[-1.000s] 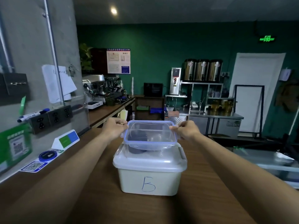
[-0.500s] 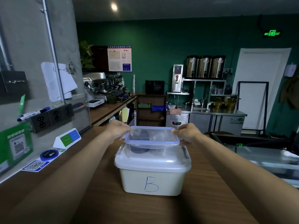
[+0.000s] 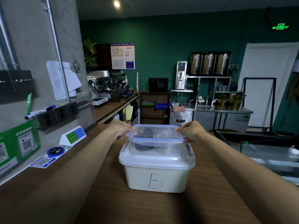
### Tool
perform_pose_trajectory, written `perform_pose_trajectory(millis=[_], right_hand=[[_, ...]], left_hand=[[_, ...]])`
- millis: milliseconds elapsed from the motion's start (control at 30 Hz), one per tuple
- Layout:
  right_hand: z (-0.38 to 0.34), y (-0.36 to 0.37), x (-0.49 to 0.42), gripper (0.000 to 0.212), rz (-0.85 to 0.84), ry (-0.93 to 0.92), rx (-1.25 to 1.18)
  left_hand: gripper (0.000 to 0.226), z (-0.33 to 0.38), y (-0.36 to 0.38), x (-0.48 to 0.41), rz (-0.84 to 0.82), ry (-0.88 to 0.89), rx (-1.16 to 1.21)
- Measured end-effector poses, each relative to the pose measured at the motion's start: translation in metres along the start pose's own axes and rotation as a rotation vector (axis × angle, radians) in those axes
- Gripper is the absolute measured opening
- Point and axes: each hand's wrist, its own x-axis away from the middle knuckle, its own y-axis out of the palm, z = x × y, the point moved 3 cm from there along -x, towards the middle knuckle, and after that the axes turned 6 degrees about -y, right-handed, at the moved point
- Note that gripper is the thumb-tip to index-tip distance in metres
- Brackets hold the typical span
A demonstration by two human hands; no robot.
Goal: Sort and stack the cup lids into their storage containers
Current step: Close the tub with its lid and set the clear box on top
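Observation:
A white storage box (image 3: 157,180) marked with a blue letter B stands on the wooden counter, its translucent lid shut. On top of it rests a smaller clear container (image 3: 156,137) with a blue-rimmed lid. Dark cup lids (image 3: 144,133) show through its left half and pale ones through its right. My left hand (image 3: 120,129) grips the small container's left end. My right hand (image 3: 190,130) grips its right end. Both forearms stretch forward along the box's sides.
A grey wall with sockets (image 3: 60,113), a marker pen (image 3: 39,111) and QR stickers (image 3: 42,161) runs along the left. A small tent sign (image 3: 72,135) stands near the wall. A glass display case (image 3: 265,149) lies to the right. Coffee machines and steel counters stand far behind.
Both hands have lowered the small clear container from a raised tilt down level onto the B box's lid. The grip on its two ends is the same.

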Motion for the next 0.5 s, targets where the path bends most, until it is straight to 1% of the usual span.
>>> perform_pose_trajectory(millis=[67,100,133,233,300,400,500], right_hand=[[-0.001,-0.004,0.0,0.035,0.093,-0.073,0.194],[-0.002,-0.004,0.0,0.037,0.128,-0.101,0.259],[-0.002,-0.003,-0.001,0.037,0.151,-0.117,0.3],[-0.004,0.001,-0.004,0.033,0.162,-0.128,0.329],[-0.006,0.002,-0.005,0.033,0.151,-0.119,0.325],[-0.006,0.0,-0.006,0.032,0.169,-0.101,0.327],[-0.004,-0.002,-0.009,0.038,0.181,-0.047,0.317]], left_hand=[[0.041,0.007,-0.002,-0.001,0.073,0.044,-0.131],[0.043,0.011,-0.002,0.0,0.114,0.06,-0.206],[0.036,0.015,0.0,0.003,0.149,0.076,-0.281],[0.033,0.023,0.006,0.011,0.222,0.104,-0.387],[0.031,0.021,0.008,0.016,0.183,0.075,-0.375],[0.029,0.014,0.007,0.012,0.125,0.034,-0.269],[0.036,0.01,0.008,0.009,0.118,0.036,-0.172]])
